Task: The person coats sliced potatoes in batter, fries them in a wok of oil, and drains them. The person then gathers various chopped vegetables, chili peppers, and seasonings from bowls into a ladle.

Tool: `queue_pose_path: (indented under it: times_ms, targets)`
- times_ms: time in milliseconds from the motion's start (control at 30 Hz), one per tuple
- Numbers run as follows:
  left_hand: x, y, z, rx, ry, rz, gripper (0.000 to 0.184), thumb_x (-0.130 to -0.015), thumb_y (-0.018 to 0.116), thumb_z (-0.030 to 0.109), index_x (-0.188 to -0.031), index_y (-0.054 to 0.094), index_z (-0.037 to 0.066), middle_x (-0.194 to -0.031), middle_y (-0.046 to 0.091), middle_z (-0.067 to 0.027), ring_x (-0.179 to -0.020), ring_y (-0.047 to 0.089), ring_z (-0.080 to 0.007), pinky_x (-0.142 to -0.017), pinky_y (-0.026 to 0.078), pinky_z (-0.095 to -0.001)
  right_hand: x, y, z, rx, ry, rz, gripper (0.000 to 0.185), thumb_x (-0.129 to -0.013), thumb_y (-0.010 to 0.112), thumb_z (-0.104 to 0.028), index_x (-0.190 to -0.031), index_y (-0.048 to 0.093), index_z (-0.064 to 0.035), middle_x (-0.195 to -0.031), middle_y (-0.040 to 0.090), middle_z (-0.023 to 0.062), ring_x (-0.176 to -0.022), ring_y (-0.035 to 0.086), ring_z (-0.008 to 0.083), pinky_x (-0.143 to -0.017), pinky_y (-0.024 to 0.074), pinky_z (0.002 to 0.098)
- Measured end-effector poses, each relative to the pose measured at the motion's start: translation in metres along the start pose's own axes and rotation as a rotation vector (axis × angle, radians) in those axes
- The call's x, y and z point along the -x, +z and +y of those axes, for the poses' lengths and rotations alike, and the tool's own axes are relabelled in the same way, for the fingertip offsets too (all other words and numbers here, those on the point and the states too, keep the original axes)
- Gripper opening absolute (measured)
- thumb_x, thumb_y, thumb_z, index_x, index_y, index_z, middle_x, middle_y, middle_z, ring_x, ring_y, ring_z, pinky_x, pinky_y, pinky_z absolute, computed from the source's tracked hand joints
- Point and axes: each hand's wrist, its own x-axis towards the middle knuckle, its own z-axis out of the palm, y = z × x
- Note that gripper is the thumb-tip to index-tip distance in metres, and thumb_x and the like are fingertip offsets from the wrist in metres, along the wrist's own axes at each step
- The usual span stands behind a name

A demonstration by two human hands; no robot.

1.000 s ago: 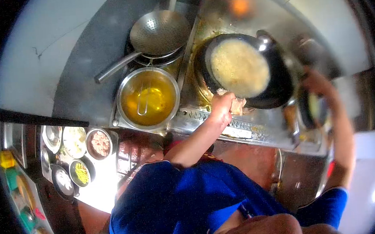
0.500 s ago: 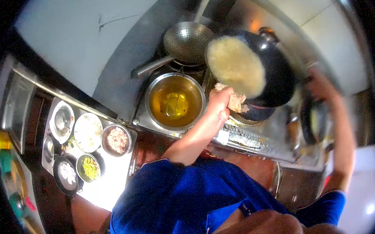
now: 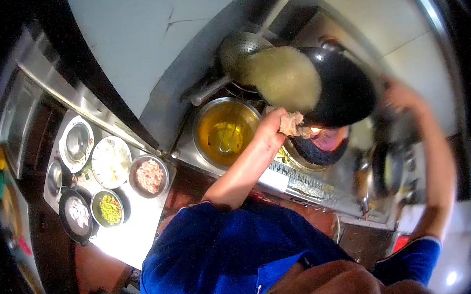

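My left hand (image 3: pixel 273 129) is closed around a crumpled tan cloth (image 3: pixel 292 124) at the near-left edge of the black wok (image 3: pixel 346 84). The wok is tilted above the lit burner (image 3: pixel 322 143). A pale yellow, blurred mass of food (image 3: pixel 285 80) extends past the wok's left rim, overlapping the perforated skimmer (image 3: pixel 234 51) in view; I cannot tell its kind. My right hand (image 3: pixel 400 94) is out to the right of the wok, its fingers curled and blurred around what looks like a thin handle, whose other end I cannot make out.
A steel bowl of yellow oil (image 3: pixel 199 136) with a wire-like tool inside stands left of the burner. On the white side table (image 3: pixel 127 239) are bowls of minced meat (image 3: pixel 149 176), chopped greens (image 3: pixel 111 209) and white slices (image 3: pixel 78 212). Flame (image 3: pixel 315 130) shows under the wok.
The food mass has shifted left out over the wok's rim. The wok has lifted off the burner, exposing more of the glow and flame. The view has shifted slightly.
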Motion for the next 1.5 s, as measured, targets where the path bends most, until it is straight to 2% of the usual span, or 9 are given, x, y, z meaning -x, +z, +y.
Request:
queue_pose_path:
  times_ms: [167, 367, 533, 700, 833, 1167, 1267, 1367, 1500]
  targets:
    - [0.003, 0.000, 0.009, 0.062, 0.002, 0.031, 0.017, -0.088, 0.050, 0.011, -0.100, 0.058, 0.002, -0.092, 0.065, -0.0109, -0.082, 0.065, -0.0228, -0.069, 0.056, -0.0377, -0.005, -0.023, -0.040, 0.169, -0.087, 0.017, 0.052, -0.075, 0.054, -0.009, -0.125, 0.050, 0.0040, -0.104, 0.063, 0.0280, -0.102, 0.059, 0.0425, -0.088, 0.0460, 0.0465]
    - [-0.008, -0.009, 0.013, 0.209, -0.016, -0.018, 0.015, -0.087, 0.047, 0.008, -0.099, 0.054, 0.002, -0.091, 0.061, -0.0142, -0.085, 0.064, -0.0280, -0.073, 0.056, -0.0474, -0.034, -0.041, -0.032, 0.262, -0.157, 0.002, 0.046, -0.073, 0.053, -0.007, -0.117, 0.054, 0.0033, -0.100, 0.063, 0.0294, -0.099, 0.060, 0.0427, -0.087, 0.0468, 0.0457]
    - [-0.022, -0.021, 0.015, 0.265, -0.011, -0.134, 0.012, -0.085, 0.045, 0.009, -0.090, 0.054, 0.003, -0.089, 0.062, -0.0161, -0.088, 0.062, -0.0313, -0.081, 0.052, -0.0560, -0.033, -0.059, -0.067, 0.191, -0.070, -0.019, 0.043, -0.072, 0.052, -0.006, -0.115, 0.055, 0.0005, -0.091, 0.064, 0.0268, -0.072, 0.065, 0.0362, -0.061, 0.0519, 0.0441]
    - [-0.012, -0.010, 0.030, 0.372, -0.052, -0.176, 0.014, -0.081, 0.045, 0.008, -0.073, 0.055, 0.002, -0.084, 0.062, -0.0169, -0.085, 0.061, -0.0306, -0.088, 0.046, -0.0610, -0.074, -0.060, -0.021, 0.334, -0.523, 0.154, 0.042, -0.072, 0.049, -0.002, -0.114, 0.054, -0.0032, -0.084, 0.064, 0.0239, -0.050, 0.062, 0.0287, -0.041, 0.0475, 0.0412]
    - [-0.010, -0.011, 0.030, 0.427, -0.033, -0.289, 0.018, -0.080, 0.045, 0.008, -0.064, 0.055, 0.004, -0.080, 0.062, -0.0166, -0.081, 0.059, -0.0293, -0.088, 0.046, -0.0592, -0.057, -0.084, -0.068, 0.289, -0.146, -0.003, 0.040, -0.073, 0.047, 0.000, -0.112, 0.053, -0.0046, -0.084, 0.064, 0.0227, -0.052, 0.062, 0.0304, -0.040, 0.0477, 0.0412]
    - [-0.021, -0.011, 0.041, 0.520, 0.020, -0.309, 0.012, -0.077, 0.051, 0.008, -0.065, 0.053, 0.007, -0.082, 0.060, -0.0131, -0.083, 0.060, -0.0262, -0.081, 0.051, -0.0519, -0.063, -0.127, -0.102, 0.388, -0.243, 0.086, 0.039, -0.077, 0.043, 0.005, -0.114, 0.049, -0.0042, -0.087, 0.063, 0.0217, -0.050, 0.060, 0.0296, -0.038, 0.0482, 0.0387]
    - [-0.010, 0.000, 0.049, 0.512, 0.014, -0.132, 0.021, -0.078, 0.050, 0.006, -0.057, 0.046, 0.010, -0.082, 0.059, -0.0136, -0.085, 0.061, -0.0249, -0.081, 0.052, -0.0532, -0.054, -0.113, -0.106, 0.375, -0.244, 0.182, 0.047, -0.078, 0.042, 0.006, -0.124, 0.048, -0.0045, -0.096, 0.064, 0.0231, -0.057, 0.063, 0.0294, -0.041, 0.0500, 0.0368]
    - [-0.035, -0.021, 0.022, 0.533, 0.231, -0.619, 0.021, -0.077, 0.052, 0.007, -0.057, 0.045, 0.010, -0.080, 0.059, -0.0140, -0.081, 0.062, -0.0248, -0.077, 0.055, -0.0547, -0.033, -0.105, -0.129, 0.546, -0.195, 0.236, 0.050, -0.080, 0.042, 0.006, -0.129, 0.046, -0.0031, -0.104, 0.062, 0.0260, -0.081, 0.065, 0.0353, -0.065, 0.0545, 0.0423]
    - [-0.075, -0.027, -0.036, 0.509, -0.086, -0.394, 0.017, -0.083, 0.049, 0.011, -0.066, 0.048, 0.011, -0.080, 0.060, -0.0116, -0.079, 0.061, -0.0243, -0.069, 0.057, -0.0445, -0.046, -0.114, -0.111, 0.770, -0.214, 0.192, 0.050, -0.078, 0.044, 0.008, -0.127, 0.046, -0.0006, -0.106, 0.061, 0.0276, -0.100, 0.059, 0.0416, -0.088, 0.0478, 0.0480]
